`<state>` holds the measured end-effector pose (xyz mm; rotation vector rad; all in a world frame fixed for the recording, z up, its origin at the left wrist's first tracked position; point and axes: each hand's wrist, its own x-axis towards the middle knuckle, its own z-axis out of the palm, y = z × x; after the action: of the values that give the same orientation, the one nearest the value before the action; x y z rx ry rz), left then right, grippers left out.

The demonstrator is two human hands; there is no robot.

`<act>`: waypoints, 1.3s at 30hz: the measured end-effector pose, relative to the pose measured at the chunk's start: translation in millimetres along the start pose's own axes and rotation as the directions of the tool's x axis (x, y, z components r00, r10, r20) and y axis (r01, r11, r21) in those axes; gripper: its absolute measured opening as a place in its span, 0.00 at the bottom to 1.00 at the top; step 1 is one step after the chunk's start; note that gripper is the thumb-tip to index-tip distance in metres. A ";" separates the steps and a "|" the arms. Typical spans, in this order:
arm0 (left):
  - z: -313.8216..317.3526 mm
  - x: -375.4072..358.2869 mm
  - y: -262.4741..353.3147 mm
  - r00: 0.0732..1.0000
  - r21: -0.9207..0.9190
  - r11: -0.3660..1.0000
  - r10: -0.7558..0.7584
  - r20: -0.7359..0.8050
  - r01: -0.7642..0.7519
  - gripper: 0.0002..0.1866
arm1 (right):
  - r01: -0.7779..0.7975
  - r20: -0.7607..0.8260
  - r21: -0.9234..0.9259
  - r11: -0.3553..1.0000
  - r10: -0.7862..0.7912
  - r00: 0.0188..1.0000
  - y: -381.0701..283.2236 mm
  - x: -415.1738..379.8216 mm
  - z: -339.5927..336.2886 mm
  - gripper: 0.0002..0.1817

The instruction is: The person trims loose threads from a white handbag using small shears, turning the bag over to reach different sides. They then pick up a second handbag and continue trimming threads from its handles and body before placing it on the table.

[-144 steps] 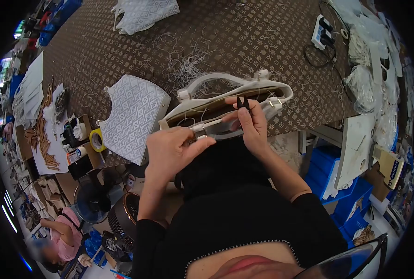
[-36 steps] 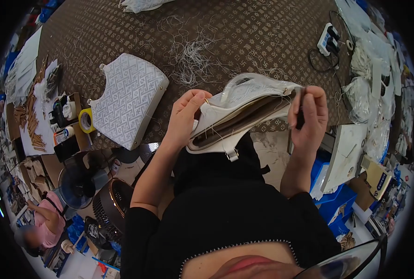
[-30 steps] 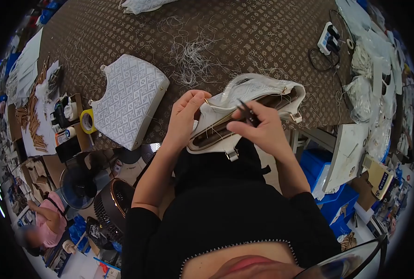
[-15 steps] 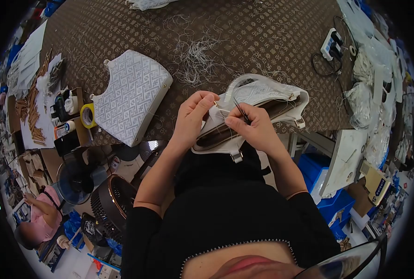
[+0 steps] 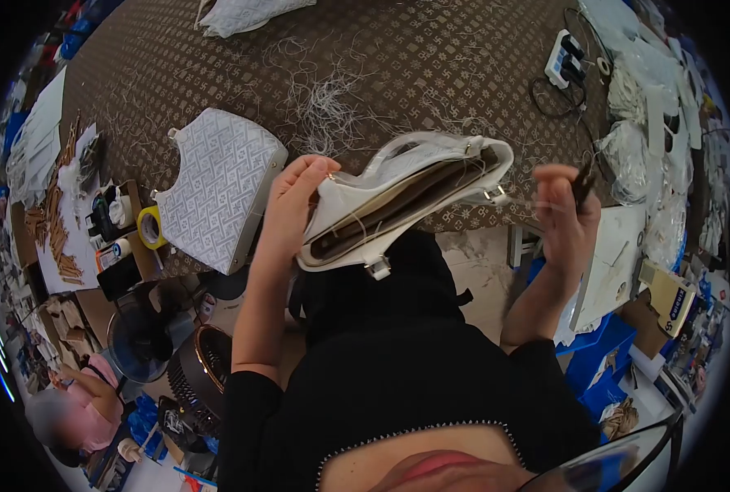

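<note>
My left hand [image 5: 293, 197] grips the left end of a white handbag [image 5: 340, 209], thumb and fingers closed by a metal ring at its corner. The handbag lies tilted at the table's front edge, its brown lining [image 5: 406, 209] showing through the open top and loose pale threads hanging over it. Off to the right of the bag, my right hand [image 5: 563, 221] is raised, blurred by motion. In its curled fingers is a small dark tool [image 5: 583, 182] that looks like thread snips. A faint pale thread runs between this hand and the bag's right end.
A second patterned white handbag [image 5: 217, 184] lies to the left, beside a yellow tape roll [image 5: 150, 227]. Tangled thread scraps [image 5: 328, 107] cover the brown patterned table [image 5: 463, 74]. A power strip [image 5: 563, 59] sits at the right. A person in pink [image 5: 94, 406] sits lower left.
My right hand has moved away from the bag to the right with the dark tool. My left hand and the bag have shifted left, and the bag's opening shows more fully.
</note>
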<state>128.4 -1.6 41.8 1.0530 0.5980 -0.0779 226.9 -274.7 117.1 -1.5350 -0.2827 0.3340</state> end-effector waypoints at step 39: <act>89.8 50.2 -23.2 0.912 0.257 0.941 -0.292 0.289 0.220 0.16 | 0.205 -0.133 -0.493 0.846 -0.306 0.943 79.5 -17.9 27.2 0.05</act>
<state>200.9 -77.2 30.1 1.1392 0.4303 -0.5518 197.2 -255.8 38.7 -1.9705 -0.4224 -0.1257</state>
